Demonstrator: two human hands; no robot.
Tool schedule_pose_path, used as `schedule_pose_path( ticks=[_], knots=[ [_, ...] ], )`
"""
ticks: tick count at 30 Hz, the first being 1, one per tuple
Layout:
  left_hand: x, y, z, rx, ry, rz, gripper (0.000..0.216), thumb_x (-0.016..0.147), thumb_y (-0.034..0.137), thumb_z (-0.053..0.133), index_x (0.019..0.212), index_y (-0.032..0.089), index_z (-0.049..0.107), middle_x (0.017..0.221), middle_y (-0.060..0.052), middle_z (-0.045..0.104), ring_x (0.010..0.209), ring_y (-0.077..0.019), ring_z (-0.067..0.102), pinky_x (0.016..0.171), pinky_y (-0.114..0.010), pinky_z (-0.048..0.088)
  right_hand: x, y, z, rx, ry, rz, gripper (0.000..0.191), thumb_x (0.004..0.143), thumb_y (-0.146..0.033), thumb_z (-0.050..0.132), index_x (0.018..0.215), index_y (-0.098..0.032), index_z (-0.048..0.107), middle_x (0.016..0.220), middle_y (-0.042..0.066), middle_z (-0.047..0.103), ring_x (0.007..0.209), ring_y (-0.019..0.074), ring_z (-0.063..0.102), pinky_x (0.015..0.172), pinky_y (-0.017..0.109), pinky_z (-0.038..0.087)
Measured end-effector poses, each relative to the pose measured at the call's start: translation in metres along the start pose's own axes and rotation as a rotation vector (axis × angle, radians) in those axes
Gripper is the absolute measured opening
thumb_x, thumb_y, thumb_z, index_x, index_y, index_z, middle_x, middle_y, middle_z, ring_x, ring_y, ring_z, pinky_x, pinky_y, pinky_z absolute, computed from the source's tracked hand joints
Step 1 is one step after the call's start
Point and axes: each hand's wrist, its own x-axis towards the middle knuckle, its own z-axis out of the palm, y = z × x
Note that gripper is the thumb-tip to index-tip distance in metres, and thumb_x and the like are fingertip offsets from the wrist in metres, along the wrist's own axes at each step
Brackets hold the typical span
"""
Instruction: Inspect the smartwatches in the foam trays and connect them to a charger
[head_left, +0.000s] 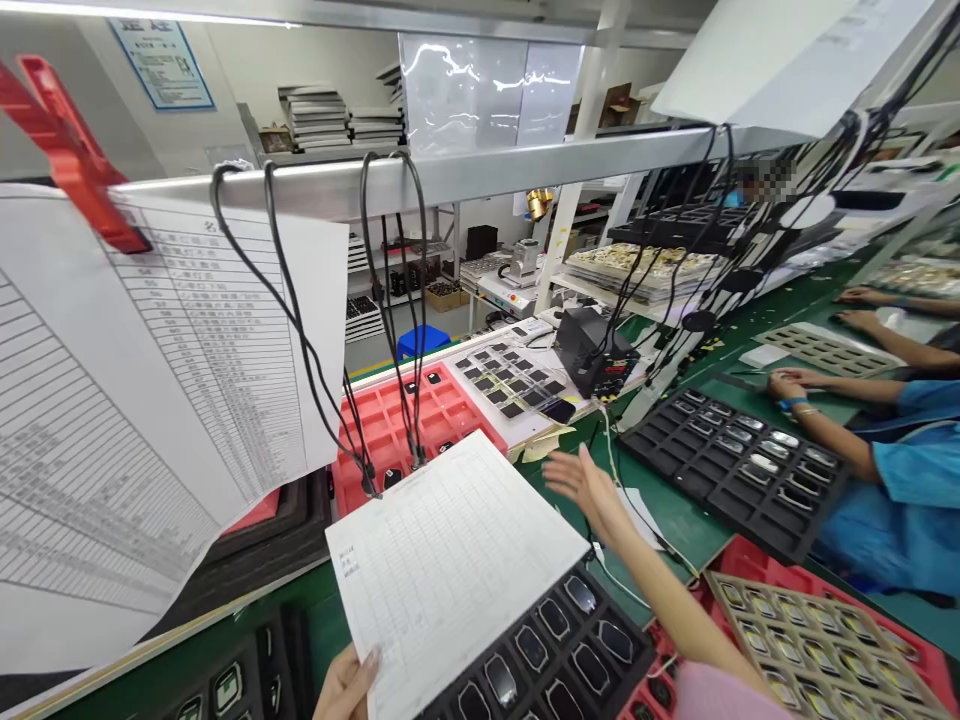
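Observation:
My left hand [346, 685] pinches the lower left edge of a white printed form [450, 560], thumb on top; whether a board lies under the paper I cannot tell. The form is tilted and overlaps a black tray [540, 690] of watch-like frames with dark glass. To the right of the form, my right hand [589, 490] is raised with its fingers spread, holding nothing. Beyond the form lies a red compartment tray [457, 410] with a few small black parts. Black cables [412, 400] hang down to the form's far edge.
Printed sheets [247, 350] hang at the left from a rail, with a red clip [82, 160]. A black power unit [596, 350] stands beyond my right hand. At the right, co-workers sit by a black tray [735, 460]; a beige tray [825, 640] lies nearer.

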Motion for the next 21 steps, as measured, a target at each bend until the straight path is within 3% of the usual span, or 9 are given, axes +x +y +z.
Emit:
schedule_pose_path(
  ticks=[2, 4, 6, 8, 11, 13, 16, 18, 21],
  knots=[
    [0.014, -0.005, 0.018, 0.004, -0.129, 0.081, 0.059, 0.061, 0.054, 0.078, 0.108, 0.019, 0.068, 0.093, -0.018, 0.072, 0.094, -0.0396, 0.065, 0.077, -0.046, 0.053, -0.052, 0.006, 0.003, 0.104, -0.045, 0.054, 0.070, 0.080, -0.081, 0.035, 0.100, -0.021, 0.067, 0.093, 0.014, 0.071, 0.085, 0.0281, 0.069, 0.070, 0.041, 0.058],
    [0.026, -0.014, 0.041, 0.097, -0.255, 0.211, 0.064, 0.067, 0.061, 0.070, 0.113, 0.016, 0.066, 0.084, -0.017, 0.072, 0.078, -0.0357, 0.068, 0.068, -0.043, 0.054, -0.093, 0.011, 0.013, 0.171, -0.100, 0.105, 0.069, 0.078, -0.081, 0.040, 0.104, -0.023, 0.067, 0.094, 0.015, 0.071, 0.083, 0.0313, 0.069, 0.068, 0.046, 0.058],
    [0.036, -0.024, 0.065, 0.231, -0.321, 0.324, 0.065, 0.077, 0.063, 0.058, 0.118, 0.013, 0.062, 0.077, -0.016, 0.071, 0.063, -0.0283, 0.067, 0.056, -0.037, 0.053, -0.114, 0.012, 0.023, 0.274, -0.069, 0.125, 0.053, 0.075, -0.069, 0.061, 0.107, -0.027, 0.066, 0.100, 0.012, 0.071, 0.086, 0.0305, 0.069, 0.071, 0.046, 0.059],
    [0.043, -0.033, 0.087, 0.305, -0.348, 0.375, 0.065, 0.083, 0.062, 0.049, 0.122, 0.011, 0.059, 0.077, -0.016, 0.070, 0.055, -0.0228, 0.063, 0.049, -0.033, 0.050, -0.111, 0.006, 0.028, 0.340, 0.011, 0.105, 0.046, 0.069, -0.045, 0.078, 0.110, -0.029, 0.064, 0.105, 0.007, 0.070, 0.091, 0.0278, 0.068, 0.076, 0.042, 0.059],
    [0.051, -0.036, 0.101, 0.420, -0.380, 0.480, 0.063, 0.087, 0.060, 0.043, 0.127, 0.012, 0.053, 0.093, -0.018, 0.068, 0.064, -0.0219, 0.065, 0.054, -0.032, 0.053, -0.067, -0.018, 0.019, 0.348, 0.109, 0.031, 0.056, 0.062, -0.018, 0.083, 0.113, -0.026, 0.062, 0.108, 0.005, 0.069, 0.097, 0.0255, 0.065, 0.081, 0.036, 0.057],
    [0.056, -0.028, 0.094, 0.530, -0.350, 0.603, 0.060, 0.087, 0.055, 0.048, 0.132, 0.016, 0.048, 0.110, -0.018, 0.063, 0.088, -0.0248, 0.065, 0.075, -0.037, 0.054, -0.019, -0.043, 0.006, 0.337, 0.159, -0.025, 0.050, 0.064, -0.014, 0.081, 0.110, -0.020, 0.062, 0.105, 0.005, 0.069, 0.095, 0.0241, 0.066, 0.081, 0.034, 0.057],
    [0.070, -0.006, 0.066, 0.745, -0.155, 0.794, 0.056, 0.084, 0.041, 0.059, 0.134, 0.021, 0.044, 0.130, -0.014, 0.050, 0.122, -0.0292, 0.046, 0.106, -0.048, 0.033, 0.061, -0.084, -0.013, 0.279, 0.198, -0.081, 0.025, 0.086, -0.018, 0.066, 0.110, -0.013, 0.060, 0.106, 0.007, 0.065, 0.090, 0.0193, 0.065, 0.078, 0.036, 0.056],
    [0.083, 0.011, 0.043, 0.894, 0.016, 0.873, 0.051, 0.085, 0.033, 0.057, 0.133, 0.019, 0.044, 0.134, -0.015, 0.045, 0.130, -0.0324, 0.035, 0.109, -0.054, 0.024, 0.107, -0.104, -0.024, 0.215, 0.182, -0.054, 0.018, 0.093, -0.024, 0.059, 0.108, -0.013, 0.060, 0.105, 0.007, 0.063, 0.086, 0.0176, 0.064, 0.074, 0.034, 0.056],
    [0.108, 0.031, 0.018, 1.101, 0.211, 0.936, 0.043, 0.085, 0.018, 0.051, 0.128, 0.014, 0.046, 0.134, -0.019, 0.042, 0.131, -0.0346, 0.033, 0.107, -0.056, 0.025, 0.152, -0.116, -0.036, 0.085, 0.147, 0.039, 0.018, 0.095, -0.027, 0.056, 0.107, -0.014, 0.060, 0.101, 0.006, 0.062, 0.082, 0.0166, 0.063, 0.070, 0.032, 0.055]
  ],
)
